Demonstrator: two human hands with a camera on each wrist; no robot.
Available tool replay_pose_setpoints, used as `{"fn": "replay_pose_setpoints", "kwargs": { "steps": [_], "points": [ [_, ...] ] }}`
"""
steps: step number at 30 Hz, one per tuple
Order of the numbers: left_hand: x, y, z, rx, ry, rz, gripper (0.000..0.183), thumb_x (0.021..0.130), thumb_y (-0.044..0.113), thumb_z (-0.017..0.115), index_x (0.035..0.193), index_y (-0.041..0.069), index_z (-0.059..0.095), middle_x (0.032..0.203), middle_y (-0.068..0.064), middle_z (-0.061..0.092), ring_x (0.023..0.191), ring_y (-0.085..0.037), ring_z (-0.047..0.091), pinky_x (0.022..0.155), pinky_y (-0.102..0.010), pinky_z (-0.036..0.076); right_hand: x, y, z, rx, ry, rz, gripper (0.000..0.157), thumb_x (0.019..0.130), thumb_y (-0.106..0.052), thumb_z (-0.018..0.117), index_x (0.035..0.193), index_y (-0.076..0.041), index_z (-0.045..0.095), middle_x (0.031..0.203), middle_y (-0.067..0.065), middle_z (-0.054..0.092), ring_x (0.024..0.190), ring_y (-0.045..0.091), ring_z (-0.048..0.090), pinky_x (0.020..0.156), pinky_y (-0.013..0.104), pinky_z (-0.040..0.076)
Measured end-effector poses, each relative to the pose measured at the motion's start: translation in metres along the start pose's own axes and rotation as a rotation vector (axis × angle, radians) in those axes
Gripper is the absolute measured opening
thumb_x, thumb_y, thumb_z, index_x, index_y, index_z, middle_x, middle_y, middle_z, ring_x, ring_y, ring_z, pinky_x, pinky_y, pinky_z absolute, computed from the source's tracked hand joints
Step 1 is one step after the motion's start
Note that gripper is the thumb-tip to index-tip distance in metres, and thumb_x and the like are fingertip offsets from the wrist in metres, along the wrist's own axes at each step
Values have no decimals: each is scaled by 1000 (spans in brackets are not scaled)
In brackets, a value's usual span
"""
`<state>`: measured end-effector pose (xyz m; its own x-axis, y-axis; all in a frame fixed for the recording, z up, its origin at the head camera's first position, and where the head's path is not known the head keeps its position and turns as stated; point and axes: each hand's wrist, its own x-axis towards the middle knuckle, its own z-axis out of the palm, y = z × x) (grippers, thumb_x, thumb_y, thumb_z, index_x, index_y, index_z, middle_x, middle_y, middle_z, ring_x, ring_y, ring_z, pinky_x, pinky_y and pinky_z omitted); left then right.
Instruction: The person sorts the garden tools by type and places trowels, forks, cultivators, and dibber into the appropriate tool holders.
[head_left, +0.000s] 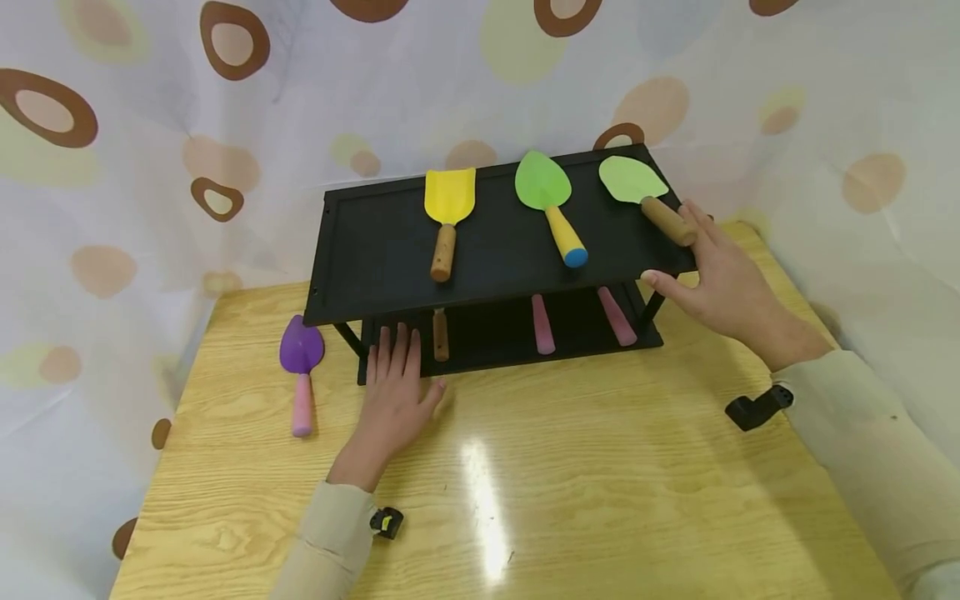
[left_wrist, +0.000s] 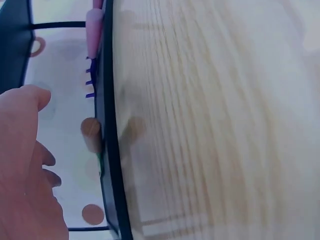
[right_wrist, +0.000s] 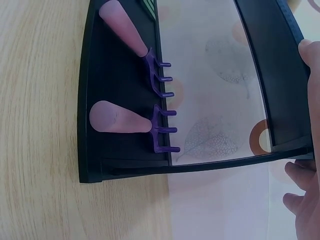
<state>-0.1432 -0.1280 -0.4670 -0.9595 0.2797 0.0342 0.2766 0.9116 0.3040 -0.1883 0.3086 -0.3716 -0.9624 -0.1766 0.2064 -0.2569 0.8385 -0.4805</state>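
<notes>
My right hand grips the right front corner of a black two-tier rack, thumb at the front edge, fingers along the end. Close to that hand lies a pale green trowel with a wooden handle. My left hand reaches to the lower tier's left front with fairly straight fingers and holds nothing. Left of it, a purple trowel with a pink handle lies on the table. On the lower tier, the right wrist view shows two purple hand rakes with pink handles. A wooden handle sticks out near the left hand.
On the top tier also lie a yellow shovel with a wooden handle and a green trowel with a yellow, blue-ended handle. The rack stands on a wooden table. A spotted cloth hangs behind it.
</notes>
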Motion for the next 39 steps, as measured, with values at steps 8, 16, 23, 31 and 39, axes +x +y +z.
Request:
{"fn": "replay_pose_setpoints", "kwargs": {
  "steps": [8, 16, 23, 31, 39],
  "points": [
    [-37, -17, -9, 11, 7, 16, 82, 101, 48, 48, 159, 4, 10, 167, -19, 6, 155, -38, -5, 124, -59, 5, -4, 0, 1, 9, -7, 5, 90, 95, -49, 60, 160, -9, 13, 168, 12, 9, 149, 47, 20, 111, 71, 26],
    [-69, -38, -15, 13, 40, -29, 80, 102, 45, 47, 159, 2, 11, 167, -19, 2, 155, -40, -2, 126, -54, 2, -6, -1, -3, -10, 1, 19, 91, 94, -50, 60, 159, -6, 14, 168, 11, 8, 149, 47, 20, 109, 72, 27],
    [-85, -59, -26, -15, 120, -66, 77, 104, 42, 45, 158, 0, 9, 166, -21, 0, 154, -40, -7, 125, -53, -5, -4, 0, -2, -9, 17, 8, 90, 94, -51, 60, 160, -8, 14, 168, 12, 10, 149, 47, 20, 111, 71, 26],
    [-82, -90, -36, -33, 136, -151, 75, 106, 40, 40, 159, 2, 3, 164, -27, -3, 152, -47, -8, 122, -64, -3, -2, 1, -2, -9, 13, 14, 90, 94, -52, 60, 160, -10, 15, 168, 11, 9, 149, 47, 21, 110, 72, 26],
    [-79, -114, -37, -26, 91, -188, 74, 105, 33, 43, 154, -10, 9, 159, -39, 2, 148, -56, 0, 119, -67, 7, 0, -2, -2, -8, 10, 1, 90, 94, -52, 60, 159, -9, 16, 168, 12, 11, 149, 47, 20, 111, 72, 25]
  ]
}}
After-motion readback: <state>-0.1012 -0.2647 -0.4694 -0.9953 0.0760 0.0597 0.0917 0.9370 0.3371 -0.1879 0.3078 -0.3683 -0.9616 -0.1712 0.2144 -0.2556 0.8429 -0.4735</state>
